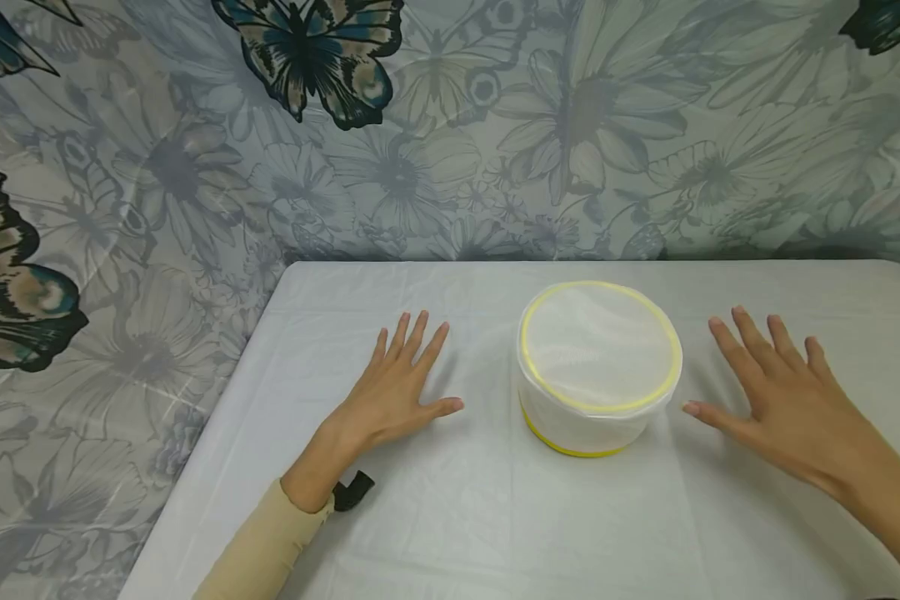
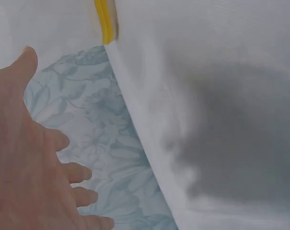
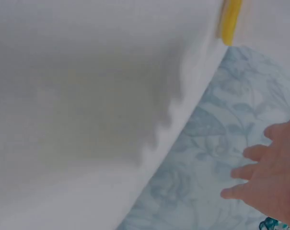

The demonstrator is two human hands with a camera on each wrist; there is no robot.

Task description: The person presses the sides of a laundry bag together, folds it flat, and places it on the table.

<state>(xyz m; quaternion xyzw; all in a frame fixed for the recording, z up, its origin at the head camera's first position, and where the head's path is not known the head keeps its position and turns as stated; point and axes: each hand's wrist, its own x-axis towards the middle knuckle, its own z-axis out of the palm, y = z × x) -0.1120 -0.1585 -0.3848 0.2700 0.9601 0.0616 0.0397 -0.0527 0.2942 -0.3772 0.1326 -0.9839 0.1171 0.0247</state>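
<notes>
A round white mesh container [image 1: 600,350] with yellow trim around its top and base stands upright on the white-covered table. To its left, my left hand [image 1: 393,392] hovers palm down over the cloth, fingers spread and thumb pointing at the container. On the other side my right hand [image 1: 791,408] is spread the same way, its thumb tip near the container's side. Both hands hold nothing and are apart from the container. The left wrist view shows the container's yellow trim [image 2: 104,21] beyond the left thumb; in the right wrist view, yellow trim [image 3: 231,21] appears at the top.
The table [image 1: 450,517] is spread with a white cloth that has faint creases. Behind and to the left hangs grey flowered fabric [image 1: 397,175] with large butterflies. A black strap piece [image 1: 354,492] sticks out by the left sleeve [image 1: 273,542].
</notes>
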